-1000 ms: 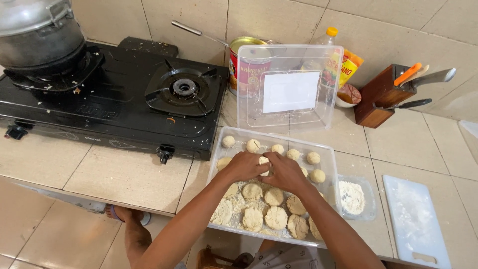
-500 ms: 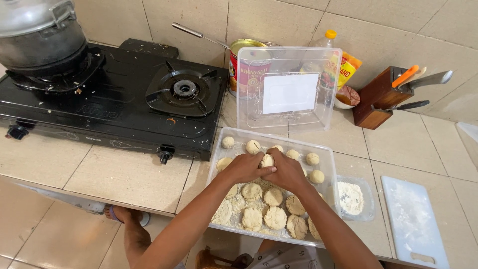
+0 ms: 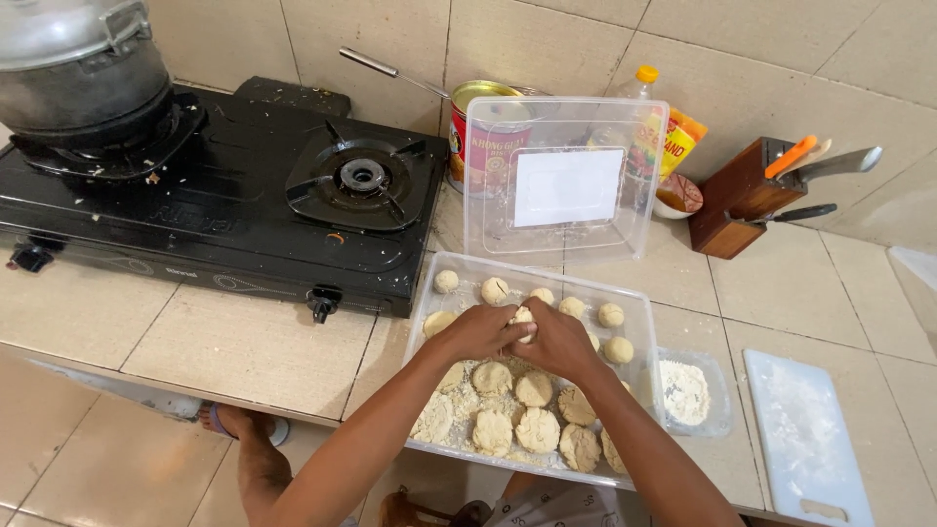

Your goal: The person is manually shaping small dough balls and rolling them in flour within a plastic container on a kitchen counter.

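A clear plastic tray (image 3: 636, 310) on the tiled counter holds several round dough balls (image 3: 611, 314) at its far side and several flattened dough discs (image 3: 537, 429) at its near side. Over the tray's middle, my left hand (image 3: 476, 332) and my right hand (image 3: 558, 342) are pressed together around one pale dough ball (image 3: 524, 319). Both hands have their fingers closed on it. Flour dusts the tray's floor.
A black two-burner gas stove (image 3: 244, 210) with a lidded metal pot (image 3: 78, 68) is at the left. The tray's clear lid (image 3: 566, 181) leans on a tin and bottles. A knife block (image 3: 742, 195), a small tub of flour (image 3: 686, 392) and a white cutting board (image 3: 805, 434) stand at the right.
My hands stay together over the tray, shifting slightly as they work the dough ball. Nothing else has moved.
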